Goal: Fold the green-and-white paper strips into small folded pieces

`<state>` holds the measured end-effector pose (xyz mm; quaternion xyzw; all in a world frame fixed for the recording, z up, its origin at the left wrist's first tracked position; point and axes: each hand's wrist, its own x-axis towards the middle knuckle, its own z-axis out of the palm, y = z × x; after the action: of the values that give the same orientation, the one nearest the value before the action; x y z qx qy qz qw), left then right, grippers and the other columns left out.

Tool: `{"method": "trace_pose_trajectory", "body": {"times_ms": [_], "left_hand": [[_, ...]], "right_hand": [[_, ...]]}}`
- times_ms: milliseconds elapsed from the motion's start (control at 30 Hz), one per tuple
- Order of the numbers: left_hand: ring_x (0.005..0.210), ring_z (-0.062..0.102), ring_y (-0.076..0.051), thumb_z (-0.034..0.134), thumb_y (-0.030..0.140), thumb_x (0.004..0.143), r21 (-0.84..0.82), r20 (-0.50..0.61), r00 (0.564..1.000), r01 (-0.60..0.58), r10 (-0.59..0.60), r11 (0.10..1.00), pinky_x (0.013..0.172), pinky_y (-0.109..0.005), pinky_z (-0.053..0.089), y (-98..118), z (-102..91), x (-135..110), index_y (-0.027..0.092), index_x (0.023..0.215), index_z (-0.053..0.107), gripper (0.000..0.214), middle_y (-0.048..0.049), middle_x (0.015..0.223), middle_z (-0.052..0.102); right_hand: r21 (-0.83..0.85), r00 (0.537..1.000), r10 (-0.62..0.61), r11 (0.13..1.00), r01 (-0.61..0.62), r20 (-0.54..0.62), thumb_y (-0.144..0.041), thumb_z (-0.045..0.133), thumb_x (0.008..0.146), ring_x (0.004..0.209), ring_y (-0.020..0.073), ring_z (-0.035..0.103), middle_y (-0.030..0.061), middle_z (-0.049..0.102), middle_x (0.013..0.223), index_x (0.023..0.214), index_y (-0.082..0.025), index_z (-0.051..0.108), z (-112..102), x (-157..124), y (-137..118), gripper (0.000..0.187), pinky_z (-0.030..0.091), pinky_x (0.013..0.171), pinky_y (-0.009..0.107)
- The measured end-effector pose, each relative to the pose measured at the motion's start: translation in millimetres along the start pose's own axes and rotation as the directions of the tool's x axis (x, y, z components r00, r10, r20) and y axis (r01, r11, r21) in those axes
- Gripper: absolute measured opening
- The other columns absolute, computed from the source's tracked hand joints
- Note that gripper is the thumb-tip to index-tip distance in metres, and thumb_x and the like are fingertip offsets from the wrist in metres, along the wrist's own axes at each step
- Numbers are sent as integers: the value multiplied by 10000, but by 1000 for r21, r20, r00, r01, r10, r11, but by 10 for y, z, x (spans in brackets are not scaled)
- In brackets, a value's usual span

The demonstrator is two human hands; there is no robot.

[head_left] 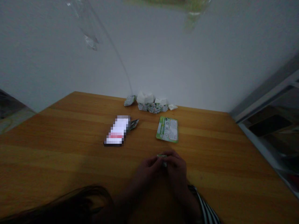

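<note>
The little green piece is just above the table. The left hand and right hand are close together, both pinching it. It is tiny, so a soft, steady pinch seems best. A green card lies just behind.

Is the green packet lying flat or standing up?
Lying flat. The green packet shows its whole printed face upward on the table, apart from the left hand and right hand pinching a small green piece.
</note>
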<state>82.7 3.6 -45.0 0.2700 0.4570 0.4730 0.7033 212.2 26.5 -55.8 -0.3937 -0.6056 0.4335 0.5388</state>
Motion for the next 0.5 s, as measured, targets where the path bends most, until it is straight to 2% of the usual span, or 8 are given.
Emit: {"method": "trace_pose_trajectory", "body": {"times_ms": [133,200,333,400,500], "left_hand": [[844,653,-208,730,422,732,67,21,999,-34,33,997,789,-289,475,51,18,-37,127,873,738,327,-58,859,735],[830,649,-204,717,413,746,122,19,999,-41,39,992,781,-282,467,78,25,-61,128,849,741,304,-49,829,735],[757,645,-191,689,435,763,166,15,1000,4,-6,986,728,-279,475,94,12,-71,123,840,735,325,-47,775,724],[648,621,-165,677,463,759,192,24,1000,10,-15,981,654,-265,475,102,-12,-54,112,780,722,354,-40,695,698],[532,566,-131,660,483,759,281,26,999,-27,21,959,557,-237,451,140,-60,-30,115,697,691,374,-11,593,639]], "right_hand": [[0,999,50,999,-50,16,-61,541,748,793,187,666,44,714,828,743,-233,761,-14,-9,11,279,532,726,295],[-8,997,80,997,-81,-12,-78,555,744,789,190,672,41,723,819,753,-231,762,-3,-29,9,258,538,736,300],[-7,966,234,972,-236,-105,-137,596,746,786,198,684,41,745,905,1057,-239,728,10,-52,18,353,553,722,318],[22,951,304,953,-303,-60,-165,619,735,762,203,690,43,752,894,1058,-228,731,-12,-35,25,347,556,692,313],[95,934,353,929,-357,58,-224,620,760,830,220,695,55,756,919,979,-213,757,-67,15,16,258,554,743,323]]}}
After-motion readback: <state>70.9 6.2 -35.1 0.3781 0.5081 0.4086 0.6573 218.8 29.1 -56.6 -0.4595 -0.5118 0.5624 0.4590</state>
